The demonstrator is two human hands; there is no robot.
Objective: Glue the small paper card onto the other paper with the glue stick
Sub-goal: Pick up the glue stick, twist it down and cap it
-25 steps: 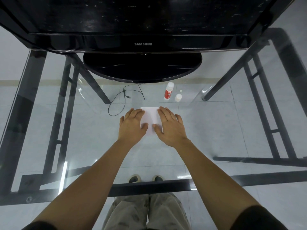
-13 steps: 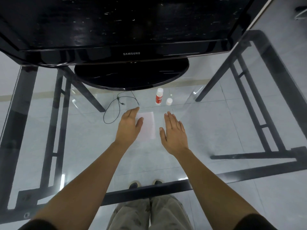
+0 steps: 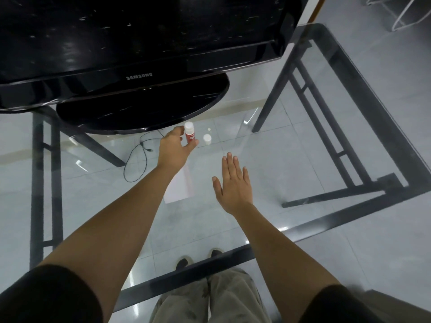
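Note:
The red and white glue stick (image 3: 190, 136) stands upright on the glass table (image 3: 291, 159), just in front of the TV base. My left hand (image 3: 173, 150) is stretched forward with thumb and fingers closed around the stick. Its white cap (image 3: 206, 139) sits loose just to the right. The white paper (image 3: 180, 186) lies flat on the glass, partly hidden under my left forearm; I cannot tell the small card apart from the other sheet. My right hand (image 3: 234, 183) hovers flat and open to the right of the paper, holding nothing.
A black Samsung TV (image 3: 140, 43) on a wide oval base (image 3: 140, 108) fills the far side of the table. A thin black cable (image 3: 137, 157) loops left of my left hand. The dark metal frame (image 3: 373, 127) shows through the glass.
Both hands have lifted off the paper. My left hand reached forward to the glue stick and closed on it; my right hand drew back to the right. The view swung right.

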